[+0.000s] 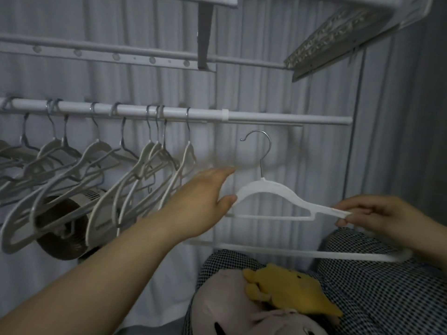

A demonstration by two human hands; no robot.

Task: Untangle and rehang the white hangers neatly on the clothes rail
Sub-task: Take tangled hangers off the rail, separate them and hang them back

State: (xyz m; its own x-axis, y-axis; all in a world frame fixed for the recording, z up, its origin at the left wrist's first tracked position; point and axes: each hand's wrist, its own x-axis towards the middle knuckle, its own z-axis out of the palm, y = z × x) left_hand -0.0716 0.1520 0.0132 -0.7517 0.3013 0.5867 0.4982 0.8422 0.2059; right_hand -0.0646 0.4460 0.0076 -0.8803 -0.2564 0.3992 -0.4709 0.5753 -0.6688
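Observation:
A white hanger (273,193) with a metal hook is held upright just below the white clothes rail (266,117), its hook under a bare stretch of the rail. My left hand (205,197) pinches its left shoulder tip. My right hand (377,213) pinches its right arm end. Another white hanger (314,253) lies lower, reaching toward my right wrist. Several white hangers (150,170) hang on the rail's left half, slanted and crowded together.
A round brown fan (63,228) sits behind the hanging hangers at the left. Checked fabric (387,281) and soft toys, one yellow (290,288), lie at the bottom right. A second rail and a slanted shelf bracket (338,37) are above. A grey curtain backs everything.

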